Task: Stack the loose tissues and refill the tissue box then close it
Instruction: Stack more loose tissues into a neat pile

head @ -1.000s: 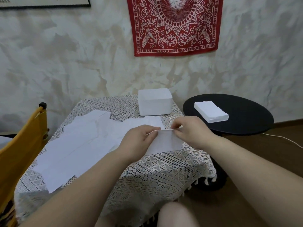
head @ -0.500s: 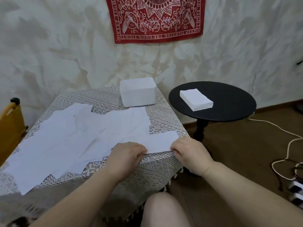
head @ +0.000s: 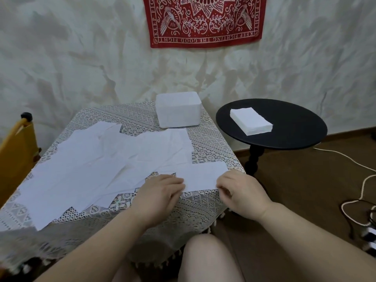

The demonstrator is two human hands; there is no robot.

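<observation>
Both my hands at one folded tissue, near edge of the table.

Loose tissues (head: 97,165) spread left; my left hand (head: 160,192) curls onto the tissue (head: 200,176), my right hand (head: 240,190) pinches its right end; box (head: 178,108) behind, stack (head: 250,121) far right.

So the lace tablecloth (head: 205,202) is the centerpiece here, cream with a geometric openwork pattern and little tassels hanging off its near edge. Just off its left side there's a yellow chair back (head: 15,157) with a black knob on top, and to its right sits a round black side table (head: 284,135) on a turned leg over the brown wooden floor (head: 305,200). On the mottled pale wall behind the cloth hangs a red bandana (head: 205,21) printed with white birds and lettering, while a white cord (head: 358,180) snakes across the floor far to the right.
</observation>
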